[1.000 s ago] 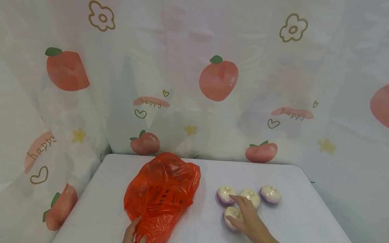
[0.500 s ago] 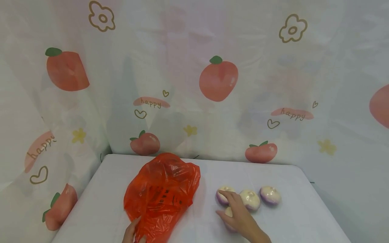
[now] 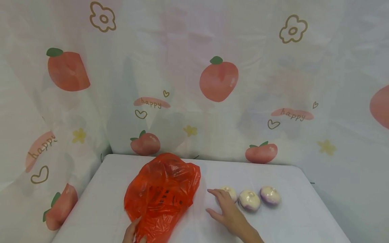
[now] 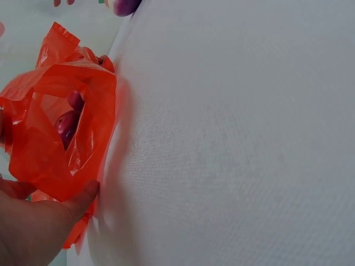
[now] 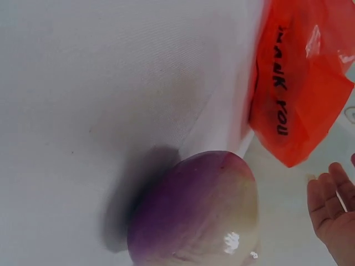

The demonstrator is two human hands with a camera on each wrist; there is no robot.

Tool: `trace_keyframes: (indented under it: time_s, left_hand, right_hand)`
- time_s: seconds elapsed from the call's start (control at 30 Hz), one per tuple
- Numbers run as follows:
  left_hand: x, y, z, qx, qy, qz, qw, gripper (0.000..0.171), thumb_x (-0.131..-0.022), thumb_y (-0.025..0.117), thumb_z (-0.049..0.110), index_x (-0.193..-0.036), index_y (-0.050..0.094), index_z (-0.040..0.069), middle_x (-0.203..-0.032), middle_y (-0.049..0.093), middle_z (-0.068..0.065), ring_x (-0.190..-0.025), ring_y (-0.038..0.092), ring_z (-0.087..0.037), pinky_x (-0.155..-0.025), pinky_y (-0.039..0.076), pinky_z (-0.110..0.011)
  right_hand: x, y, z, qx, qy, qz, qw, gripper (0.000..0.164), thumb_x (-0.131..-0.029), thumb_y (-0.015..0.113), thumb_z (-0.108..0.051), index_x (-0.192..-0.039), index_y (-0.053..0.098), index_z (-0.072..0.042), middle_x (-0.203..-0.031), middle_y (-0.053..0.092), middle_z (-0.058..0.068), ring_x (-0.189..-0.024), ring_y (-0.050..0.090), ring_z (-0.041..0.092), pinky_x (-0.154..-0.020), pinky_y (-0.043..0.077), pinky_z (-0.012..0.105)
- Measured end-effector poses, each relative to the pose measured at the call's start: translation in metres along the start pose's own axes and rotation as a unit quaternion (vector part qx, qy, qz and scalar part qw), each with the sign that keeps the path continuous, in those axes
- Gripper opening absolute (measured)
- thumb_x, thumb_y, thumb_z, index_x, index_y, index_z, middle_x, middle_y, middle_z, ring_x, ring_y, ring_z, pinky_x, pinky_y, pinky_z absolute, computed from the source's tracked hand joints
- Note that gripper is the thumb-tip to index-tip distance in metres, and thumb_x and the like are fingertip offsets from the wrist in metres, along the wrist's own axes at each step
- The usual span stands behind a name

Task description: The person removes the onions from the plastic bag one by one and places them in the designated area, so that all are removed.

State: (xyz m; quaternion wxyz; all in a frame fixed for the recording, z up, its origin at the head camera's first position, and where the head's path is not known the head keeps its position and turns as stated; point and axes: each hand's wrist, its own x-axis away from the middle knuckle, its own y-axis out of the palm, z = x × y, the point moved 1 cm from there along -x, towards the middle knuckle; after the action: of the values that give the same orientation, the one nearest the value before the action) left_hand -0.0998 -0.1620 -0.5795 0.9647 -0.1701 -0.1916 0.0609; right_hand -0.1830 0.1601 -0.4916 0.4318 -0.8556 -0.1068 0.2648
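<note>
My left hand [image 3: 132, 232] grips the near edge of a red plastic bag [image 3: 162, 199], thumb and fingers at its mouth. In the left wrist view the mouth gapes, with purple rounded things [image 4: 67, 124] inside. My right hand [image 3: 228, 213] hovers to the right of the bag, fingers spread and holding nothing. Behind its fingers lies a partly covered purple-and-white turnip [image 3: 230, 193]; two more, a middle turnip [image 3: 250, 200] and a far-right turnip [image 3: 270, 195], sit beside it. Close below the right wrist camera is a glossy turnip [image 5: 199, 213], apart from the right fingers [image 5: 333, 191].
A white cloth covers the table [image 3: 285, 216], whose far edge meets a patterned curtain [image 3: 182, 67] with printed peaches and flowers. The same curtain hangs along the left side.
My right hand has moved left over the turnips toward the bag, hiding the nearest one in the head view. The left hand and bag have stayed put.
</note>
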Motion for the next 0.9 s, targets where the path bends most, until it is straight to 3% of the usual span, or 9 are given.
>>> trace_keyframes:
  time_s: [0.2,0.4,0.7,0.8,0.9]
  left_hand:
    - [-0.001,-0.002,0.001,0.0,0.005,0.006,1.0,0.066,-0.086,0.058,0.013,-0.143,0.025,0.006,-0.142,0.028,-0.021,-0.117,0.039,-0.04,-0.09,0.039,-0.063]
    - [-0.001,-0.001,0.001,0.006,0.004,0.008,0.9999,0.067,-0.085,0.058,0.013,-0.143,0.026,0.007,-0.142,0.027,-0.021,-0.117,0.038,-0.04,-0.09,0.04,-0.062]
    - [0.0,0.0,-0.002,0.017,0.012,0.01,0.9997,0.067,-0.084,0.057,0.012,-0.143,0.026,0.006,-0.141,0.028,-0.021,-0.116,0.039,-0.04,-0.088,0.042,-0.061]
    - [0.0,-0.001,-0.002,0.01,0.016,0.008,0.9998,0.067,-0.086,0.058,0.021,-0.143,0.026,0.006,-0.142,0.027,-0.021,-0.117,0.038,-0.04,-0.09,0.04,-0.062]
    - [0.001,-0.002,-0.005,0.013,0.039,0.008,0.9991,0.077,-0.085,0.056,0.047,-0.143,0.026,0.006,-0.142,0.027,-0.022,-0.119,0.037,-0.041,-0.092,0.038,-0.062]
  right_hand:
    - [-0.01,0.008,-0.008,-0.002,-0.028,-0.012,1.0,0.053,-0.081,0.073,-0.028,-0.129,0.053,-0.017,-0.122,0.05,-0.003,-0.115,0.046,0.017,-0.094,0.045,0.04]
    - [-0.02,0.017,-0.012,-0.021,-0.023,-0.034,0.999,0.054,-0.082,0.072,-0.028,-0.13,0.052,-0.014,-0.123,0.05,-0.002,-0.116,0.046,0.019,-0.096,0.044,0.04]
    - [-0.034,0.029,-0.021,-0.026,-0.069,-0.038,0.997,0.052,-0.082,0.072,-0.026,-0.128,0.053,-0.012,-0.12,0.051,0.0,-0.11,0.048,0.02,-0.092,0.046,0.037]
    - [-0.036,0.031,-0.027,-0.031,-0.067,-0.046,0.996,0.051,-0.083,0.071,-0.026,-0.128,0.053,-0.012,-0.12,0.05,0.001,-0.109,0.047,0.02,-0.091,0.047,0.036]
    - [-0.038,0.033,-0.033,-0.035,-0.067,-0.05,0.996,0.05,-0.084,0.07,-0.026,-0.128,0.053,-0.011,-0.12,0.05,0.001,-0.109,0.047,0.02,-0.091,0.047,0.035]
